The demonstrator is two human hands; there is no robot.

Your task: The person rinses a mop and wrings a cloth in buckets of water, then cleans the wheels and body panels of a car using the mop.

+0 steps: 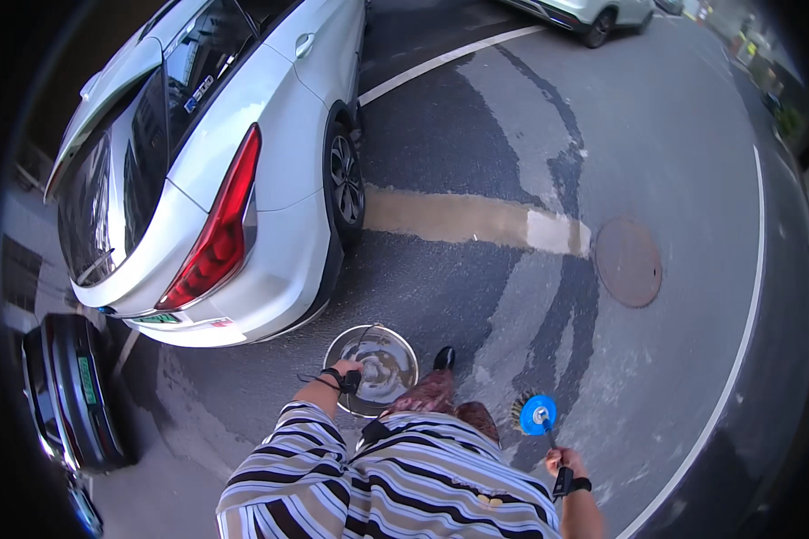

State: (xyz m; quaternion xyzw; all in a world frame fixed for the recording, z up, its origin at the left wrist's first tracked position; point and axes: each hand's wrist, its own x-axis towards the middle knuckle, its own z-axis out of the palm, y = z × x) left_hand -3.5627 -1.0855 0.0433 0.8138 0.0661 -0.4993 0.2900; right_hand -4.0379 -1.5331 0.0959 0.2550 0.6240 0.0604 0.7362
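My left hand (348, 367) is closed at the near left side of a round metal bucket (415, 361), apparently round its thin handle. Water with ripples shows inside the bucket, beside my leg. Low on the right, my right hand (566, 462) grips the dark handle of a round car-wash brush (538, 414). The brush has a blue disc-shaped head with bristles along its left side, and it is held out above the pavement, apart from the bucket. Both wrists carry black straps with small dark devices.
A white car (288, 216) with a red tail light stands just ahead on the left. A black car (85, 391) is parked at the far left, and another white car (593, 13) at the top. Wet streaks cross the asphalt near a round manhole cover (628, 263).
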